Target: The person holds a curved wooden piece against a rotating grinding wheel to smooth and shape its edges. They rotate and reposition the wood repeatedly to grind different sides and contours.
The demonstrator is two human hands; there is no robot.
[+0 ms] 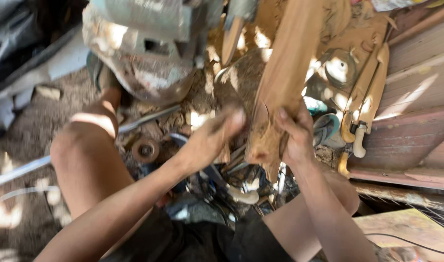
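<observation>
No screens or signs show. 1 pale printed sheet or wrapper lies cut off at the top right edge, its kind unclear.

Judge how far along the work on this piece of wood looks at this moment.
Done: the wooden piece already has a roughly shaped, curved outline, and finished-looking carved items lie on the planks at right. In hand: the right hand clasps its lower end while the left hand hovers beside it, fingers loose. Left: its surface still looks rough; the blur hides finer detail. Tools lie scattered below.
</observation>
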